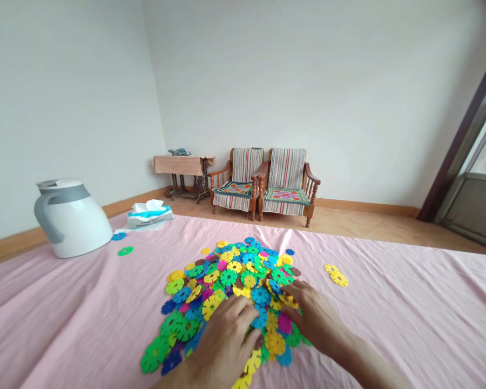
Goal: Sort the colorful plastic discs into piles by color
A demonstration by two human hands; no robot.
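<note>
A heap of flat, flower-shaped plastic discs (230, 281) in green, yellow, blue and pink lies on the pink cloth (409, 313). My left hand (224, 337) rests palm down on the near side of the heap, fingers stretched out over the discs. Beside it, my right hand (314, 319) also lies on the heap, its fingertips touching yellow and blue discs. Neither hand has lifted a disc. Two joined yellow discs (336, 275) lie apart to the right of the heap.
A white jug with a grey handle (71, 219) stands at the left, a tissue pack (149, 213) behind it. Loose blue (119, 236) and green (125, 250) discs lie near the jug. Two wooden armchairs (263, 183) and a small table (184, 167) stand by the far wall.
</note>
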